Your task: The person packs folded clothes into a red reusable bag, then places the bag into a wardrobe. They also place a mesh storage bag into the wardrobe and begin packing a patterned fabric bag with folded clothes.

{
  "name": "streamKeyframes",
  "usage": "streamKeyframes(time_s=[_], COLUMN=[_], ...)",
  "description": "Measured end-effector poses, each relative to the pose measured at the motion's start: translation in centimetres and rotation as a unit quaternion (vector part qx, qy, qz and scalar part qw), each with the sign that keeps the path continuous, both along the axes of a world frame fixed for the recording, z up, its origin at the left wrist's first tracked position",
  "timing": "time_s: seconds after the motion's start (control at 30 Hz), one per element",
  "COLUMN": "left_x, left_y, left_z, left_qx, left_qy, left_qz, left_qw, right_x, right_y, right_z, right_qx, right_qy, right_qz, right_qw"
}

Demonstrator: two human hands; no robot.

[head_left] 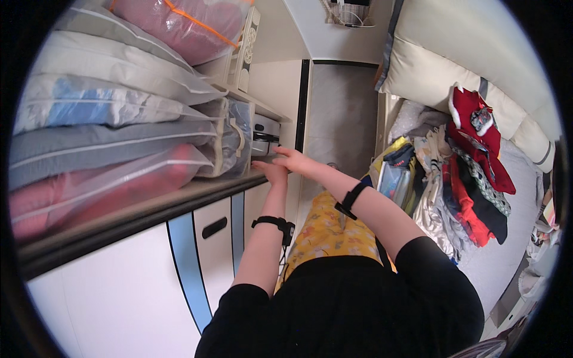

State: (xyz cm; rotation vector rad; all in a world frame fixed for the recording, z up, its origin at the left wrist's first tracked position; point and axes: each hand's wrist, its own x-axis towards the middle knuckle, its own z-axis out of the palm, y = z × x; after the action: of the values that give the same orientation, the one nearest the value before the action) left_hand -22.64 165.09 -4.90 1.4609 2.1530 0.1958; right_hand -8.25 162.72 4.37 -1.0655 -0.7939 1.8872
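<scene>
My left hand [272, 170] is at the front edge of the cabinet shelf [197, 186], its fingers stretched toward a clear zippered storage bag [237, 140] with a beige handle. Just beyond it my right hand [292, 159] reaches in, fingers extended and apart, close to a small silver-and-black case [265, 136] at the shelf's end. Neither hand visibly holds anything. Left of the hands, several clear bags of folded bedding lie stacked, among them a grey one [113, 143] and a pink one [119, 182]. A black strap circles each forearm.
Atop the stack lies a pink bundle with orange trim [185, 27]. White cabinet doors [113, 286] with blue stripes stand below the shelf. On the right, a bed [495, 268] carries folded clothes [430, 173], a red garment [480, 143] and cream cushions [430, 71]. Grey floor [343, 107] runs between.
</scene>
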Motion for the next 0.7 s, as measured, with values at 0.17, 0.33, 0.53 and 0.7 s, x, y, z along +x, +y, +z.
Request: streamKeyframes(time_s=[0.17,0.33,0.53,0.7], left_x=[-1.8,0.4,-4.0,-8.0], left_y=[3.5,6.1,10.2,10.0], left_z=[-3.3,-0.4,-0.6,-8.1], left_qx=[-0.010,-0.034,-0.080,-0.101], left_qy=[0.695,0.540,0.508,0.627], left_qz=[-0.367,-0.240,-0.302,-0.338], left_qw=[0.619,0.806,0.802,0.695], right_x=[-4.2,-10.1,-16.3,-17.9], right_y=[9.8,14.2,20.7,21.8], right_z=[-1.6,-3.7,-5.6,-5.3], right_qx=[0.045,0.020,0.049,0.057], right_qy=[-0.045,0.055,0.098,0.100], right_qz=[0.029,-0.018,-0.011,0.034], right_qw=[0.998,0.998,0.994,0.993])
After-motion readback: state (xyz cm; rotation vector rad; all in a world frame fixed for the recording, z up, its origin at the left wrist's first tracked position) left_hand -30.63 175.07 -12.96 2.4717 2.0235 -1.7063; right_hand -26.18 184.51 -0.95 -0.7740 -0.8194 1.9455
